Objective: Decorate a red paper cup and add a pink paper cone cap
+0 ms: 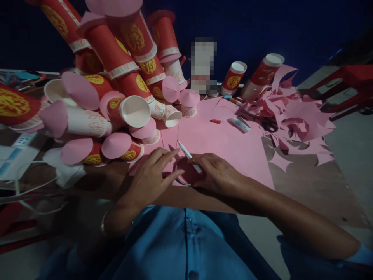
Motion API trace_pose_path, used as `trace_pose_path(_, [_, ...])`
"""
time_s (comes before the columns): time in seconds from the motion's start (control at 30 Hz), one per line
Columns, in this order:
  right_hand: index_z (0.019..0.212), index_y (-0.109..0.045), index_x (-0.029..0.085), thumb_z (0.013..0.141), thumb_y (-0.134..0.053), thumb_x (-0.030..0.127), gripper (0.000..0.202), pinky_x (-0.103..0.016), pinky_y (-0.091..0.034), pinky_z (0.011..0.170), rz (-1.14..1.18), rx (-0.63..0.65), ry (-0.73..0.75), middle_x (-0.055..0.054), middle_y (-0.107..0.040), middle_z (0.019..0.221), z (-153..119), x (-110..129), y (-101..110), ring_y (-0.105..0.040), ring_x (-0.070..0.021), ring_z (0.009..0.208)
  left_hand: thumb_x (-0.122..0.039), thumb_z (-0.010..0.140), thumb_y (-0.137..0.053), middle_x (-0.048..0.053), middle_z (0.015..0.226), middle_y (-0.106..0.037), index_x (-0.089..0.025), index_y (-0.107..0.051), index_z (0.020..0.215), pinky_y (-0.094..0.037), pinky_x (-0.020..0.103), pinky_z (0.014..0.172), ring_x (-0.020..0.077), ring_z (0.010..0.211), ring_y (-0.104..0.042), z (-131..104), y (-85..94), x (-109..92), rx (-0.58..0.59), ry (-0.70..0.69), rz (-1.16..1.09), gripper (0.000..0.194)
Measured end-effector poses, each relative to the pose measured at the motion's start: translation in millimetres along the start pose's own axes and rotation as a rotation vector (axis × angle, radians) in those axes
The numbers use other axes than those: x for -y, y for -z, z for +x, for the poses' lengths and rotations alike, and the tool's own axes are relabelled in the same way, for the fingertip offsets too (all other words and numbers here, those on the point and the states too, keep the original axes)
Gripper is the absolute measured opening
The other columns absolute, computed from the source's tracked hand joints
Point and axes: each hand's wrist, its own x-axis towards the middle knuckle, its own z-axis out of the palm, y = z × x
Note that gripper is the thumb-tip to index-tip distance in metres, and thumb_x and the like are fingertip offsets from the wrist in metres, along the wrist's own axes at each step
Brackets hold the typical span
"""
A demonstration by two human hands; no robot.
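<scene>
My right hand grips a white marker pen between thumb and fingers, its uncovered tip pointing up and to the left. Beneath that hand, at the near edge of a large pink paper sheet, lies a round object with a thin rim; the hand covers much of it, and its kind is unclear. My left hand is open at the left, fingers stretched over the paper, thumb reaching to the round object. An orange pen cap rests farther back on the sheet, near a white and blue tube.
Red and white paper cups, many with pink paper cones, are stacked and strewn across the left. Pink paper offcuts pile up at right beside dark-handled scissors. More red cups stand behind. A white cable hangs at left.
</scene>
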Motion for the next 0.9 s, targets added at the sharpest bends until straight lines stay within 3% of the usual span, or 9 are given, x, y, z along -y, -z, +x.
trace_pose_path(0.1, [0.148,-0.049,0.018,0.093,-0.078,0.025,0.063,-0.056,-0.063,0.098,-0.028,-0.007,0.036,-0.023,-0.071,0.138,1.1,-1.1,-0.9,-0.072,-0.0356,0.123,-0.024,0.107,-0.059,0.007,0.111,-0.067,-0.026,-0.058,0.149,-0.056,0.037,0.089,0.0233,0.103,-0.067,11.7,6.4,1.8,-0.067,-0.090,0.143,0.043])
trace_pose_path(0.2, [0.148,-0.048,0.019,0.092,-0.076,0.023,0.063,-0.058,-0.063,0.096,-0.041,-0.029,0.064,-0.023,-0.071,0.138,2.2,-1.0,-2.4,-0.073,-0.0363,0.121,-0.006,0.101,-0.054,0.008,0.110,-0.068,-0.026,-0.063,0.143,-0.055,0.036,0.085,0.0243,0.102,-0.065,29.1,5.9,-4.2,0.081,-0.227,0.276,0.047])
trace_pose_path(0.27, [0.148,-0.047,0.021,0.090,-0.076,0.021,0.065,-0.058,-0.063,0.096,-0.029,-0.028,0.045,-0.021,-0.071,0.139,2.1,0.2,-3.0,-0.073,-0.0360,0.122,-0.004,0.099,-0.053,0.009,0.109,-0.069,-0.020,-0.070,0.126,-0.054,0.035,0.082,0.0244,0.101,-0.065,38.9,4.4,-7.3,0.181,-0.299,0.338,0.035])
trace_pose_path(0.37, [0.157,-0.038,0.026,0.088,-0.080,0.020,0.080,-0.055,-0.063,0.097,0.027,-0.015,-0.010,-0.019,-0.069,0.142,0.7,2.3,-1.9,-0.072,-0.0350,0.125,-0.008,0.102,-0.053,0.009,0.102,-0.071,-0.017,-0.072,0.107,-0.054,0.034,0.080,0.0239,0.095,-0.066,43.5,7.1,-4.5,0.175,-0.343,0.377,0.022])
trace_pose_path(0.5, [0.166,-0.025,0.031,0.083,-0.086,0.018,0.104,-0.056,-0.061,0.104,0.099,0.009,-0.075,-0.019,-0.060,0.155,-0.8,2.4,2.6,-0.066,-0.0352,0.136,-0.013,0.104,-0.055,0.008,0.102,-0.075,-0.018,-0.072,0.110,-0.057,0.037,0.089,0.0239,0.098,-0.070,30.8,21.5,6.9,-0.052,-0.231,0.208,0.019])
trace_pose_path(0.63, [0.169,-0.022,0.036,0.083,-0.087,0.017,0.109,-0.059,-0.055,0.116,0.126,0.051,-0.126,-0.015,-0.052,0.164,-0.7,1.0,4.4,-0.057,-0.0363,0.148,-0.022,0.101,-0.065,0.004,0.097,-0.078,-0.020,-0.074,0.101,-0.058,0.030,0.084,0.0189,0.091,-0.073,16.0,27.2,11.0,-0.271,0.060,-0.188,0.009])
trace_pose_path(0.77, [0.169,-0.020,0.039,0.082,-0.088,0.020,0.113,-0.062,-0.054,0.117,0.109,0.045,-0.167,-0.013,-0.051,0.165,-1.4,1.6,1.6,-0.056,-0.0370,0.149,-0.029,0.100,-0.068,0.002,0.095,-0.078,-0.021,-0.074,0.099,-0.061,0.028,0.081,0.0177,0.091,-0.075,13.1,14.6,12.8,-0.205,0.237,-0.576,0.010])
trace_pose_path(0.9, [0.170,-0.019,0.038,0.083,-0.088,0.023,0.112,-0.063,-0.056,0.115,0.072,0.051,-0.184,-0.013,-0.055,0.162,-3.1,0.4,-1.7,-0.059,-0.0372,0.145,-0.033,0.097,-0.071,0.002,0.096,-0.080,-0.022,-0.074,0.099,-0.062,0.029,0.082,0.0186,0.092,-0.076,16.7,1.8,18.4,-0.127,0.285,-0.722,0.012])
